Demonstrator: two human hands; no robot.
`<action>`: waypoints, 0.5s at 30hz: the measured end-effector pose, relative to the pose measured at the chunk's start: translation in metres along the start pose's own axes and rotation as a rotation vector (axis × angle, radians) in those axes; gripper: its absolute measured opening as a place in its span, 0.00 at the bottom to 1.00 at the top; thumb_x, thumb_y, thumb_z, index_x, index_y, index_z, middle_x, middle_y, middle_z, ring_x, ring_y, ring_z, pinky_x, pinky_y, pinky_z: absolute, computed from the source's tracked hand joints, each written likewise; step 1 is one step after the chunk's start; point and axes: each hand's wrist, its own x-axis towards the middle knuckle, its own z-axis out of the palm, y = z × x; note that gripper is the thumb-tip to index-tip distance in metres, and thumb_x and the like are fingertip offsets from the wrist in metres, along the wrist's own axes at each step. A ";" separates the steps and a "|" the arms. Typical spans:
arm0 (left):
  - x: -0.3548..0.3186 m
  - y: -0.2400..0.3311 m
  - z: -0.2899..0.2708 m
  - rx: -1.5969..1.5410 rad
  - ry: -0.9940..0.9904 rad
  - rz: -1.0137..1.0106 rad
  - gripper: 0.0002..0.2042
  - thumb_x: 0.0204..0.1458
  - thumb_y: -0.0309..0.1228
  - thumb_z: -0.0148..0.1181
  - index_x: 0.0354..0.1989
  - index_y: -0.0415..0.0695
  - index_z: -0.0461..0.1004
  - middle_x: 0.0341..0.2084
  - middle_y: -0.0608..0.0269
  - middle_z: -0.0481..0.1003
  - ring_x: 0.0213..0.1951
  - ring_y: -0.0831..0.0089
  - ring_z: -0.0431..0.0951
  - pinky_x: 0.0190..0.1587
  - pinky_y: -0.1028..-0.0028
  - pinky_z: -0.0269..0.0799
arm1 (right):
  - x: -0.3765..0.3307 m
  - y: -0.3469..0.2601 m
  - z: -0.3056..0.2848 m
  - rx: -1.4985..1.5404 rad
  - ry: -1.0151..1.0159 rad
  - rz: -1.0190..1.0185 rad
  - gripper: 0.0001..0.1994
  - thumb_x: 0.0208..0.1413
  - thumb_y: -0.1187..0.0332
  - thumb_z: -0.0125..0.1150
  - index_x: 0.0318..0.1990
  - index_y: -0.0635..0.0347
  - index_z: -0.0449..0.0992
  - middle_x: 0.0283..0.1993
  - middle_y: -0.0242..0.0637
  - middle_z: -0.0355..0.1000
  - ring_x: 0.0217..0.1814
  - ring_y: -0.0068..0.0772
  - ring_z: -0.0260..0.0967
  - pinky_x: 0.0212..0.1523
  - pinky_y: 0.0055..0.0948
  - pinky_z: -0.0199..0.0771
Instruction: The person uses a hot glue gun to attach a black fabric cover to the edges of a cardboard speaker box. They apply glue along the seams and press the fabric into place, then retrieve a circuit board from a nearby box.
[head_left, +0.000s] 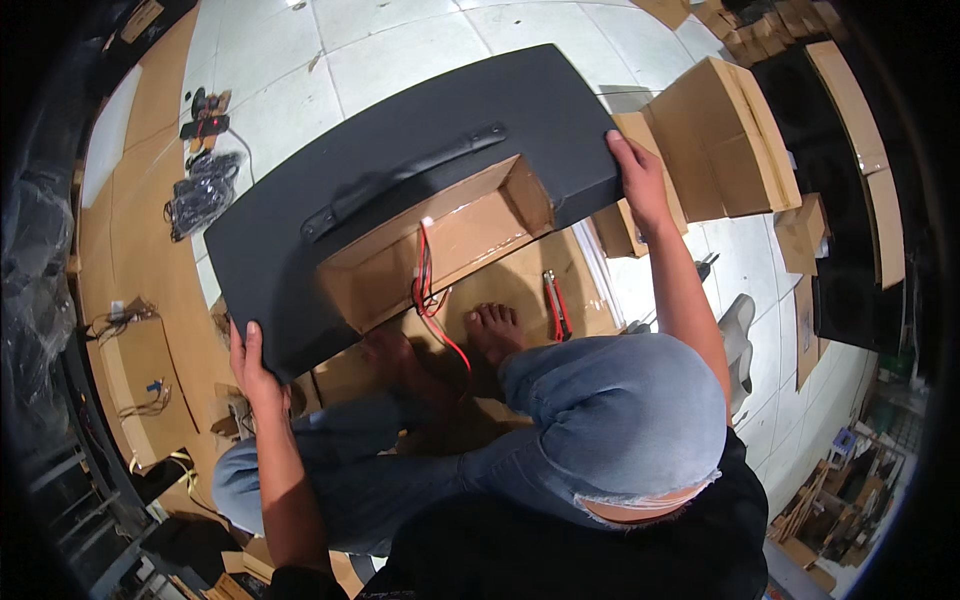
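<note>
Between my two hands a long black speaker box (420,140) is held tilted over my lap. My left hand (258,370) grips its lower left end, thumb on the face. At the opposite end my right hand (640,180) clasps the right corner, with its thumb on top. A black strap handle (400,180) crosses the face. Below the handle a rectangular cut-out (490,215) shows bare brown board inside. Red and black wires (425,275) with a white plug hang out over its lower edge.
A red utility knife (557,305) lies on cardboard by my bare feet. At the right stand open cardboard boxes (720,140) and stacked black cabinets (800,100). Coiled black cables (203,190) and a power strip (205,127) are on the left. A grey sandal (738,340) rests on the tiles.
</note>
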 end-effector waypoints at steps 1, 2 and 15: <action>-0.001 0.001 0.006 -0.010 -0.001 -0.015 0.28 0.65 0.35 0.59 0.71 0.37 0.63 0.61 0.55 0.72 0.60 0.67 0.73 0.62 0.68 0.69 | 0.000 0.001 0.005 0.056 -0.051 0.031 0.34 0.64 0.42 0.59 0.60 0.68 0.77 0.55 0.52 0.79 0.58 0.41 0.75 0.62 0.37 0.69; -0.001 0.005 0.010 -0.009 0.014 -0.019 0.28 0.65 0.34 0.59 0.71 0.36 0.62 0.61 0.55 0.72 0.60 0.67 0.73 0.62 0.68 0.69 | -0.002 -0.002 0.009 0.040 0.004 -0.011 0.32 0.64 0.42 0.59 0.54 0.68 0.81 0.47 0.48 0.81 0.54 0.33 0.75 0.58 0.33 0.70; 0.062 0.021 0.017 0.371 -0.074 0.280 0.34 0.58 0.36 0.66 0.70 0.33 0.61 0.55 0.48 0.77 0.56 0.63 0.77 0.60 0.67 0.70 | 0.003 0.029 0.004 0.303 0.036 -0.006 0.27 0.72 0.51 0.54 0.56 0.74 0.78 0.52 0.38 0.78 0.52 0.26 0.71 0.59 0.29 0.68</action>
